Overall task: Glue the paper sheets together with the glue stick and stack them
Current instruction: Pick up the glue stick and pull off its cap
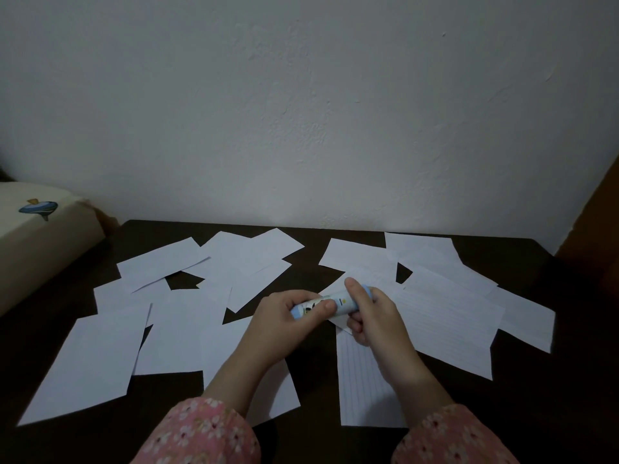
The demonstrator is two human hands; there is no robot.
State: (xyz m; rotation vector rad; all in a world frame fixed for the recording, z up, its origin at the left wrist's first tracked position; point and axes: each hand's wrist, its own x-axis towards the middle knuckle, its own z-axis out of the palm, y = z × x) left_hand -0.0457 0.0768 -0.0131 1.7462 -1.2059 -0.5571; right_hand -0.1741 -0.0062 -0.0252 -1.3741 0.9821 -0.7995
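Note:
A light-blue and white glue stick (338,303) lies sideways between both hands above the middle of the table. My left hand (288,316) grips its left end, thumb across the barrel. My right hand (371,313) curls around its right end, forefinger over the top. Several white paper sheets lie scattered flat on the dark table (311,370): blank ones (97,360) to the left, lined ones (445,316) to the right. One lined sheet (361,390) lies under my right wrist.
A pale wall stands right behind the table's far edge. A cream cushion or mattress (40,242) with a blue print sits at the left. A brown wooden surface (599,212) rises at the right. Pink floral sleeves cover both forearms.

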